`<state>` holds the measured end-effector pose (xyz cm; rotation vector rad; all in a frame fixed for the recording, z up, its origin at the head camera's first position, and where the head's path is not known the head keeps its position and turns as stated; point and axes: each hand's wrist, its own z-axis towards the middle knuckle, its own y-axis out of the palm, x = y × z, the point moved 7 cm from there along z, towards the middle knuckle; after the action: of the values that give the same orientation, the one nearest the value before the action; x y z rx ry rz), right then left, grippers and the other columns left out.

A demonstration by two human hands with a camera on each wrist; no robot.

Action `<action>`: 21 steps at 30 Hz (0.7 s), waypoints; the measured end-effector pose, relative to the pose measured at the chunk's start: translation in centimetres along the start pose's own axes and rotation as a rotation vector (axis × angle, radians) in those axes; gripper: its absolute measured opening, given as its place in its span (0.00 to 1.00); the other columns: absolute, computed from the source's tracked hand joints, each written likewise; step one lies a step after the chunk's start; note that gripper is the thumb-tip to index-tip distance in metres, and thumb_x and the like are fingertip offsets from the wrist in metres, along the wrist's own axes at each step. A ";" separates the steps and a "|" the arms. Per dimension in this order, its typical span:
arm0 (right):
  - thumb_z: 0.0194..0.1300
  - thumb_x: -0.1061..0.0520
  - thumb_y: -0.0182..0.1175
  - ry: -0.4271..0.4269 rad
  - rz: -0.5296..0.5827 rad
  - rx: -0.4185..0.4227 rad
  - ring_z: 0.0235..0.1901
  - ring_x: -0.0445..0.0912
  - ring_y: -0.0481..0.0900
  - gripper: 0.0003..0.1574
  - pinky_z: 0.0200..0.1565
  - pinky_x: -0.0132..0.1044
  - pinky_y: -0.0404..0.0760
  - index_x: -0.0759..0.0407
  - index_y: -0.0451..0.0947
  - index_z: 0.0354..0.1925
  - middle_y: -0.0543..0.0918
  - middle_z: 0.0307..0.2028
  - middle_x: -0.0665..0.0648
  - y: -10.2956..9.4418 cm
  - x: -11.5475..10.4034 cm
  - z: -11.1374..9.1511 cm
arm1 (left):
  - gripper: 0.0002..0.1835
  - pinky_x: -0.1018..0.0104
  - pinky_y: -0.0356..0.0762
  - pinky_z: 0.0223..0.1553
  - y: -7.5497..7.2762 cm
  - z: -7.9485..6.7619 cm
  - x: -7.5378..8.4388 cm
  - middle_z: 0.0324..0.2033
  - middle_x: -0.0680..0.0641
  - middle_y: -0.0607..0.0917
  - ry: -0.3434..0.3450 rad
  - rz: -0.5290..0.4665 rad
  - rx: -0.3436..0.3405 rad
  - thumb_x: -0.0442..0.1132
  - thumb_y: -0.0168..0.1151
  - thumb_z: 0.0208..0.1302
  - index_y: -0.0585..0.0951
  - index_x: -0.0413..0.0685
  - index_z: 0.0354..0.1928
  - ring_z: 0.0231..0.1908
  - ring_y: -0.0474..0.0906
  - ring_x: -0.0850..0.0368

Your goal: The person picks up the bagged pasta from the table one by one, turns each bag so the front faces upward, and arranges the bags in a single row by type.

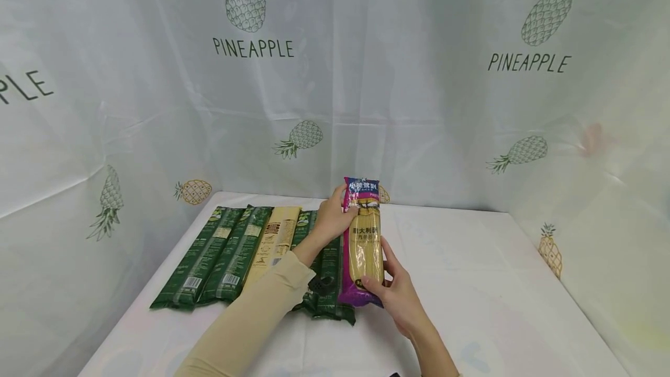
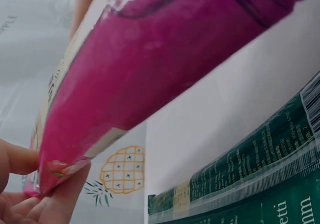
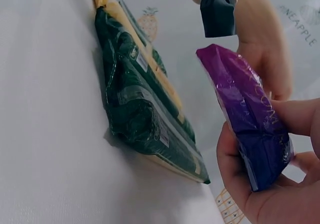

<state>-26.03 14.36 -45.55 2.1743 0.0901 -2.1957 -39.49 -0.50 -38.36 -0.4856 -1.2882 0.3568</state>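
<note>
A purple and blue packet of spaghetti (image 1: 364, 243), with yellow pasta showing through its clear front, is held up between both hands. My left hand (image 1: 335, 214) grips its top end; in the left wrist view the left thumb and fingers (image 2: 65, 194) pinch that corner. My right hand (image 1: 398, 295) holds the bottom end, thumb on the front. In the right wrist view the packet's purple-blue end (image 3: 255, 129) sits between right thumb and fingers. The packet is raised off the table, as the wrist views show.
Left of the hands, several green pasta packets (image 1: 185, 266) lie side by side on the white table (image 1: 460, 284), with one cream-yellow packet (image 1: 272, 240) among them. My left forearm crosses over part of the row. A pineapple-print curtain (image 1: 408, 74) hangs behind and at both sides.
</note>
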 end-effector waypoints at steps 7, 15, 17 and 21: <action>0.71 0.65 0.69 -0.011 -0.037 0.023 0.48 0.53 0.85 0.61 0.48 0.41 0.88 0.34 0.48 0.86 0.72 0.60 0.68 0.1 -0.2 -0.3 | 0.39 0.52 0.84 0.41 0.1 0.1 -0.3 0.48 0.38 0.89 -0.003 0.069 -0.034 0.47 0.61 0.80 0.58 0.52 0.85 0.41 0.87 0.45; 0.70 0.65 0.70 0.003 -0.056 0.043 0.48 0.53 0.84 0.62 0.49 0.42 0.88 0.34 0.48 0.86 0.73 0.61 0.67 0.1 -0.4 -0.3 | 0.41 0.63 0.73 0.28 0.4 0.2 -0.6 0.28 0.48 0.83 -0.014 0.021 -0.094 0.48 0.62 0.79 0.54 0.57 0.86 0.22 0.74 0.59; 0.70 0.64 0.70 0.007 -0.065 0.052 0.48 0.53 0.84 0.62 0.49 0.43 0.88 0.34 0.48 0.86 0.72 0.61 0.67 0.1 -0.4 -0.3 | 0.41 0.61 0.76 0.32 0.6 0.2 -0.7 0.34 0.47 0.85 -0.019 -0.006 -0.104 0.47 0.62 0.79 0.54 0.58 0.87 0.26 0.77 0.57; 0.69 0.63 0.71 0.006 -0.088 0.060 0.49 0.54 0.85 0.63 0.50 0.45 0.89 0.35 0.47 0.86 0.72 0.60 0.67 0.1 -0.5 -0.3 | 0.41 0.55 0.81 0.41 0.8 0.1 -0.8 0.47 0.43 0.86 -0.032 -0.050 -0.106 0.46 0.62 0.80 0.54 0.58 0.86 0.36 0.83 0.53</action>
<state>-25.70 14.32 -45.05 2.2502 0.1243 -2.2661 -39.80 -0.22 -39.40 -0.5378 -1.3530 0.2562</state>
